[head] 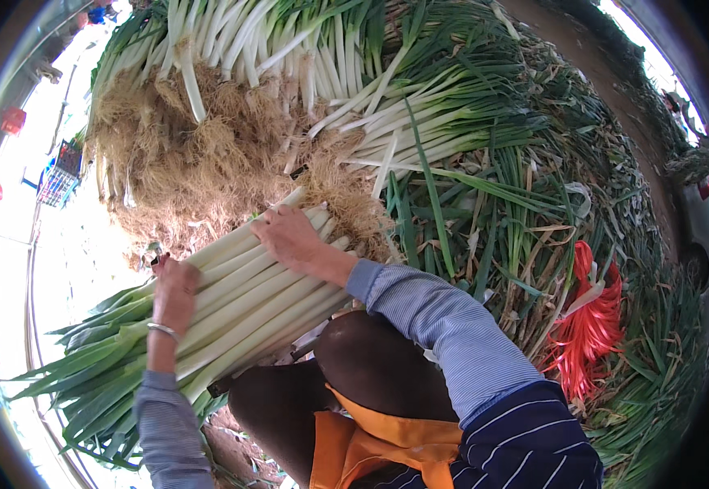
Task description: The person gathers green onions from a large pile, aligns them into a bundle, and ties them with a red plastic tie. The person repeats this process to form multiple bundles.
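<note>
Trimmed leeks or large green onions (250,293) lie side by side before me, slanting from white ends at upper right to green leaves at lower left. My right hand (290,238) curls its fingers over the far stalk near the white ends. My left hand (175,290), slightly blurred and with a bracelet (164,330) on its wrist, bends over the far side of the stalks near the leaves. A small dark and red thing (157,261) shows at its fingertips; what it is cannot be told. A support under the stalks is mostly hidden.
Untrimmed leeks with tangled roots (202,147) are heaped beyond my hands. Cut leaves (489,226) cover the ground at right, with a bunch of red plastic strips (584,330) on them. My knees (379,360) are close below the stalks. A plastic crate (58,183) stands far left.
</note>
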{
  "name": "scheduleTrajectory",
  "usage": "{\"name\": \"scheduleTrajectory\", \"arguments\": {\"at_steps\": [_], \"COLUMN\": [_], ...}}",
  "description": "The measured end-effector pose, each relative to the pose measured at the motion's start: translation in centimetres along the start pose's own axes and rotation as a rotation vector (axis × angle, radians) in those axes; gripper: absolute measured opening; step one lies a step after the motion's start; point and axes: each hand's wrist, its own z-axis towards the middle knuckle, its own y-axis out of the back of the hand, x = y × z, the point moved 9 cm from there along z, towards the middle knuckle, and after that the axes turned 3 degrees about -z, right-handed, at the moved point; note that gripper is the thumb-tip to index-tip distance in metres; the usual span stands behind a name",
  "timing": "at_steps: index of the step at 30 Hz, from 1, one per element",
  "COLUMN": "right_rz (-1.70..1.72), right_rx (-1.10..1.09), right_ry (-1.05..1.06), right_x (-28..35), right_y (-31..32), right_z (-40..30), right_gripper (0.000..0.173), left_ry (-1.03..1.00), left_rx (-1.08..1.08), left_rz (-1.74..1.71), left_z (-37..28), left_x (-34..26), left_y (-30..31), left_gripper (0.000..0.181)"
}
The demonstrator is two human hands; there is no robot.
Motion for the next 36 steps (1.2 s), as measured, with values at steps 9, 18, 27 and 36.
{"name": "scheduleTrajectory", "arguments": {"at_steps": [9,18,27,36], "right_rz": [0.451,0.734,0.461,-0.353], "right_rx": [-0.191,-0.284,-0.195,0.001], "right_ry": [0.058,-0.67,-0.68,-0.432], "right_x": [-2.9,-28.0,-38.3,-42.0], "right_y": [5.4,4.1,-1.0,-0.9], "right_z": [1.0,-4.9,1.9,9.4], "right_gripper": [0.01,0.022,0.019,0.039], "left_ry": [0.006,0.072,0.143,0.183], "left_rx": [-0.027,0.028,0.081,0.107], "left_rz": [-0.034,-0.113,-0.091,-0.064], "left_z": [0.3,0.9,0.8,1.3], "left_x": [-3.1,-3.8,-4.0,-4.0], "left_y": [0.6,1.1,1.3,0.8], "left_gripper": [0.014,0.013,0.038,0.038]}}
